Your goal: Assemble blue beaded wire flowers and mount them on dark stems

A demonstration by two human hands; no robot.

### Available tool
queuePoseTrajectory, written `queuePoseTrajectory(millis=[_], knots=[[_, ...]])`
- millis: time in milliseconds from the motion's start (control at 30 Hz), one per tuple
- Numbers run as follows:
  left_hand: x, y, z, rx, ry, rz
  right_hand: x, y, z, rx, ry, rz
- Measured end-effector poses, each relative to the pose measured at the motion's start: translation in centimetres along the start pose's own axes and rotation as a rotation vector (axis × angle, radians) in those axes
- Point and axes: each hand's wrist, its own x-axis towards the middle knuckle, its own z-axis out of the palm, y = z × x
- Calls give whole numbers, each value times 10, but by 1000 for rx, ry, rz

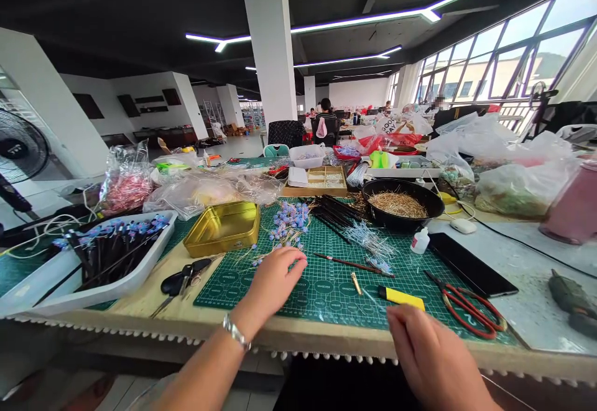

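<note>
On the left of the worktop (133, 306), a shiny gold tin (224, 230) with rounded corners. Next, the left hand (277, 277), fingers curled, grip hidden (palm down, so I can't tell what's inside), blue flowers (290, 219) on wiry stems just beyond. Between the hands, a slim brown stick (347, 262) runs left to right. Here's a smooth yellow lighter (405, 298), also lengthwise left to right, just far of the nearer right hand (425, 344); that grip's bunched, contents unclear. Farther right, red-handled scissors (446, 290).
</note>
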Motion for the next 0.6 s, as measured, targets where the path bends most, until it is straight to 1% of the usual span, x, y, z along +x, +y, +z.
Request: queuePoseTrajectory(millis=[33,100,133,167,200,267,300,367,433,467,533,600], knots=[[-13,17,8,-45,-22,-18,-9,-1,-4,0,4,-71],[-41,49,31,-147,-157,-31,-24,-4,-11,12,16,-196],[-54,61,44,-193,-239,-42,-30,-4,-14,23,21,-242],[-65,70,56,-265,-344,-80,-35,-5,-17,35,24,-272],[-75,77,66,-314,-411,-114,-40,-6,-20,46,26,-282],[-87,85,81,-346,-437,-152,-47,-7,-26,63,12,-260],[-90,88,85,-335,-416,-149,-49,-8,-28,93,-7,-210],[-93,93,86,-322,-370,-120,-53,-11,-34,226,-69,-41],[-95,98,85,-360,-363,-103,-55,-14,-41,414,-151,167],[-96,101,83,-404,-375,-115,-55,-15,-45,496,-173,247],[-98,105,81,-521,-412,-188,-55,-17,-56,596,-180,348],[-99,108,80,-625,-448,-275,-54,-17,-68,641,-160,417]])
